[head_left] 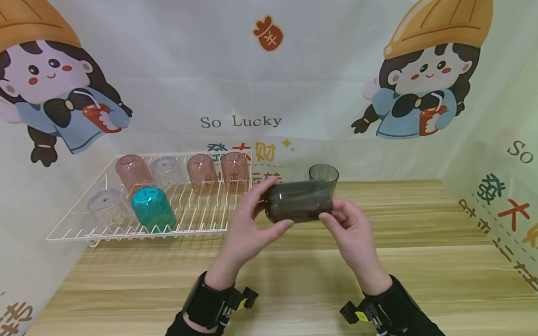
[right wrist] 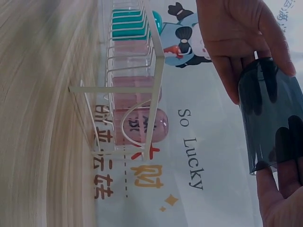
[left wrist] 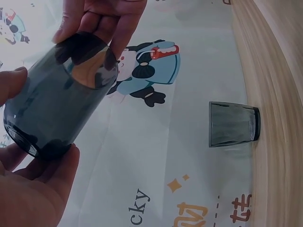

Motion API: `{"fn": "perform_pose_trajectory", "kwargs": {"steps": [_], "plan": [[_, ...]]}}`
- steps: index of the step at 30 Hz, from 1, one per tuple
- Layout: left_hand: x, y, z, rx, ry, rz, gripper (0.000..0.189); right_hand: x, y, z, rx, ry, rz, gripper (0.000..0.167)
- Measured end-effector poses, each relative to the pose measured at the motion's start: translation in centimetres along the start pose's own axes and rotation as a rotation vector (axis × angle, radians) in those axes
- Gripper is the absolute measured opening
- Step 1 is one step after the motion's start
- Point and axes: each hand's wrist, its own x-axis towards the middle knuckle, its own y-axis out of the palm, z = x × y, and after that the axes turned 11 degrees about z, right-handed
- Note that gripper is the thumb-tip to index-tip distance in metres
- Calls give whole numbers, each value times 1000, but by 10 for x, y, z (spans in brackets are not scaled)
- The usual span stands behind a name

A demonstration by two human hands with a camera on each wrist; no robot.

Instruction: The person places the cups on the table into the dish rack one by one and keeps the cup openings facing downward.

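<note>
A dark grey see-through glass is held on its side above the table, its base toward the left. My left hand grips the base end, thumb in front and fingers behind. At the rim end, my right hand pinches the glass between thumb and fingers. In the left wrist view the same glass looks tilted between both hands. Behind it a second, paler grey glass stands upright on the table, partly hidden in the head view; the left wrist view shows this glass whole.
A white wire rack stands at the left. Upside down on it are a teal glass, several pink glasses and clear glasses. Printed cloth hangs behind the wooden table and along its sides.
</note>
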Motion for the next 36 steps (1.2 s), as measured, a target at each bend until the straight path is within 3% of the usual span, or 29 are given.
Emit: {"fn": "perform_pose_trajectory", "kwargs": {"steps": [11,18,27,36], "plan": [[-2,-2,0,12,1,-31,76,-2,1,3,-22,4,21,20],[-2,-4,-1,-12,-1,-47,74,0,-3,1,-20,-70,97,28],[-4,-10,-1,27,13,-94,73,0,-8,0,-42,-122,116,38],[-3,-15,-3,24,15,-107,73,2,-11,2,-31,-232,158,44]]}}
